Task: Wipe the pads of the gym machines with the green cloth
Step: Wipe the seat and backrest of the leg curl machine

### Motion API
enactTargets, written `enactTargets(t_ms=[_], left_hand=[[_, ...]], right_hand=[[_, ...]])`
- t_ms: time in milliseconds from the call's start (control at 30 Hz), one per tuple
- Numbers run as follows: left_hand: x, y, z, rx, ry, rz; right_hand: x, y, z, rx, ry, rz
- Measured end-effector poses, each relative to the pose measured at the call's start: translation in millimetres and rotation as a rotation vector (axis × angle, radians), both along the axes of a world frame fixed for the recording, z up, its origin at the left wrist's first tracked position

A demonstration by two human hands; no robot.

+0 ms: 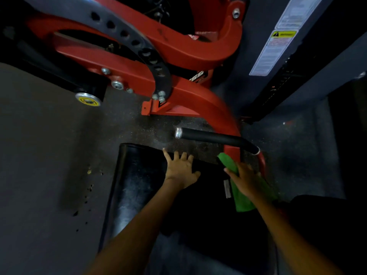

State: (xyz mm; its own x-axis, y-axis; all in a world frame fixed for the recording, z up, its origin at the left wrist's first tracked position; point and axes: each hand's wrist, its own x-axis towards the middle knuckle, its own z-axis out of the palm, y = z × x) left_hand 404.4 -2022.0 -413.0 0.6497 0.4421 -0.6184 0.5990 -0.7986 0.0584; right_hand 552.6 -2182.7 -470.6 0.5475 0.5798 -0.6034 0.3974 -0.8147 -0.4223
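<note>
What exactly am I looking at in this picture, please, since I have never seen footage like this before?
This single view comes from a camera worn on a person's head, looking down at their own arms. Below them is a black pad of a gym machine, whose red frame and black handle stand beyond it on a dark floor. The left hand rests flat and spread on the pad. The right hand presses a green cloth against the pad's right side, apparently wiping. A warning label is on the dark column at upper right.
</note>
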Motion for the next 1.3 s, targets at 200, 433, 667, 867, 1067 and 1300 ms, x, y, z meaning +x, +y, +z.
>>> enactTargets(t_ms=[200, 433, 667, 867, 1067, 1300], left_hand=[[22.8, -25.4, -12.3, -0.032, -0.096, 0.027], [24.4, -26.6, -15.1, -0.027, -0.018, -0.068], [41.8, -48.1, -19.7, -0.033, -0.069, -0.087], [16.1, -23.7, -5.9, -0.007, -0.031, -0.086], [-12.9, -21.8, -6.5, 0.025, -0.062, -0.054], [-57.9, -27.3, 4.9, 0.122, -0.123, 0.105]], right_hand=[[-27.6, 34.4, 8.9, 0.045, -0.132, 0.211], [17.0, -39.3, -10.7, -0.088, -0.174, -0.185], [-1.6, -3.7, -4.3, -0.016, -0.143, 0.076], [23.6, -48.0, -12.9, -0.155, -0.15, -0.366], [-19.4, -19.6, 1.7, -0.135, -0.237, -0.29], [-87.3, 46.3, 39.2, 0.03, -0.276, 0.045]])
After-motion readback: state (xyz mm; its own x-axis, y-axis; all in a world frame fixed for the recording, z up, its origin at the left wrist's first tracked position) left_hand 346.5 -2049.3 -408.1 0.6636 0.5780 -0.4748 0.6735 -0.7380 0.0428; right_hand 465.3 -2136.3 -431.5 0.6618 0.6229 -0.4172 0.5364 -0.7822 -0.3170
